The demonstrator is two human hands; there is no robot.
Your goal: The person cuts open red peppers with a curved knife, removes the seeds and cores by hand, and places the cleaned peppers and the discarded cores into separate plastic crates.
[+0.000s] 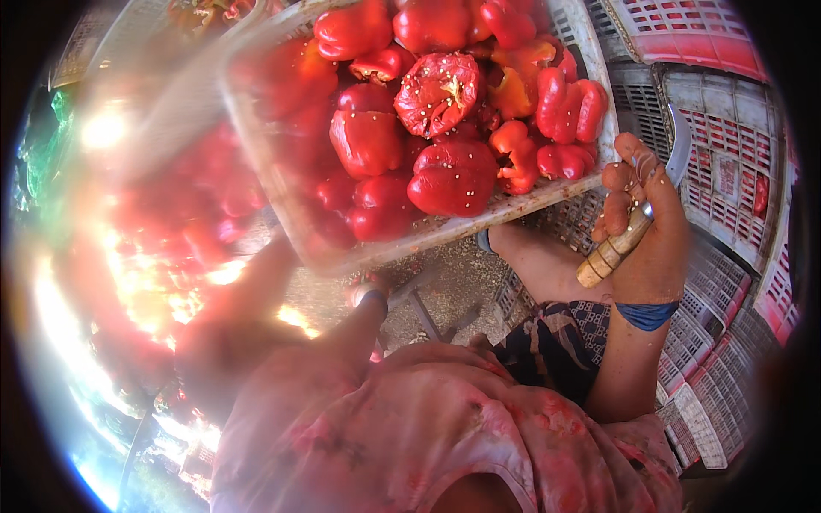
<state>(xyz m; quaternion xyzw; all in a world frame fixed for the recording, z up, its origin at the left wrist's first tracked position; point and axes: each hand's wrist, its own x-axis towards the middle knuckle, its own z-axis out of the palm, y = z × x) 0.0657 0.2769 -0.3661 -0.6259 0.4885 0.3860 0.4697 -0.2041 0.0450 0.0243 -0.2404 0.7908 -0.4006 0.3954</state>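
My right hand (654,227), in an orange-brown glove with a blue cuff, is closed round a curved knife (611,248). The wooden handle points down toward my lap, and the hooked blade (680,145) rises beyond my fingers. This hand is just off the right corner of a pale plastic crate (513,205) heaped with red bell peppers (453,178). Several peppers are wrinkled or broken, and pale seeds cling to them. A blurred limb, seemingly my left arm (265,269), reaches toward the crate's near left corner. Glare and blur hide the fingers of my left hand.
Stacked plastic crates (723,171) fill the right side, some pink-red and holding red pieces. More red peppers (188,205) lie at the left under strong glare. My bent leg (543,256) is below the crate. Pale bits are scattered on the floor (453,282).
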